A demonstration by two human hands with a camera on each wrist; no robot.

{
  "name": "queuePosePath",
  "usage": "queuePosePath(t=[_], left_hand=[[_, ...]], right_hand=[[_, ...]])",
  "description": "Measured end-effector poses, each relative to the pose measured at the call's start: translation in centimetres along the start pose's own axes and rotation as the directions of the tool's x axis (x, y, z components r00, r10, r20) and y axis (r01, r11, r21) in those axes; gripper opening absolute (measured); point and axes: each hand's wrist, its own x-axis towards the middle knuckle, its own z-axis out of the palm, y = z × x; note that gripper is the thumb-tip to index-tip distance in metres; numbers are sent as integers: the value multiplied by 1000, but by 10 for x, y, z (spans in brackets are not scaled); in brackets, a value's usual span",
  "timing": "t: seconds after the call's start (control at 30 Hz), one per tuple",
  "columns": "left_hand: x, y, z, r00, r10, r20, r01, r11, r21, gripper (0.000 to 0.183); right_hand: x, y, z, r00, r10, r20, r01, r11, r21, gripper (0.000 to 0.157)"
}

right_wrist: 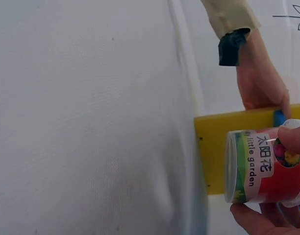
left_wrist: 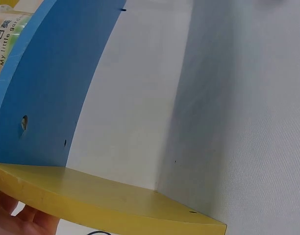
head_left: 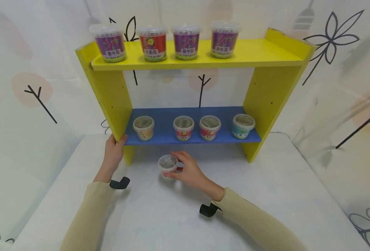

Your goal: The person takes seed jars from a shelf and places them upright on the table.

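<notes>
My right hand (head_left: 191,172) grips a small clear-lidded plastic cup (head_left: 167,171) just in front of the shelf, over the white tabletop. In the right wrist view the cup (right_wrist: 260,166) shows a red label with a flower picture and "My little garden". My left hand (head_left: 113,153) holds the left side panel of the yellow-and-blue shelf (head_left: 185,138), its thumb by the end of the blue board. Fingers (left_wrist: 27,218) of that hand show behind the yellow panel in the left wrist view.
On the blue board stand an orange-labelled cup (head_left: 144,130), two red-labelled cups (head_left: 183,132) and a teal-labelled cup (head_left: 242,129). Several taller purple and red cups (head_left: 186,43) line the yellow top board. A patterned cloth wall (head_left: 62,90) stands behind.
</notes>
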Motion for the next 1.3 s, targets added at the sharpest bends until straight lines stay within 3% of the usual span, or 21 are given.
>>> queuePosePath(t=[0.27, 0.53, 0.8, 1.3], left_hand=[[1, 1, 0, 1000, -1, -9, 1, 1000, 12, 53], [0, 0, 2, 998, -39, -46, 40, 999, 16, 52], [0, -1, 2, 997, -59, -46, 60, 998, 19, 52], [1, -1, 1, 999, -36, -36, 38, 999, 33, 55]], right_hand=[[20, 5, 19, 999, 38, 16, -37, 999, -36, 71], [33, 11, 33, 999, -4, 52, 8, 998, -70, 71], [42, 18, 49, 999, 21, 46, -11, 980, -201, 71], [62, 10, 80, 995, 52, 87, -40, 989, -139, 72]])
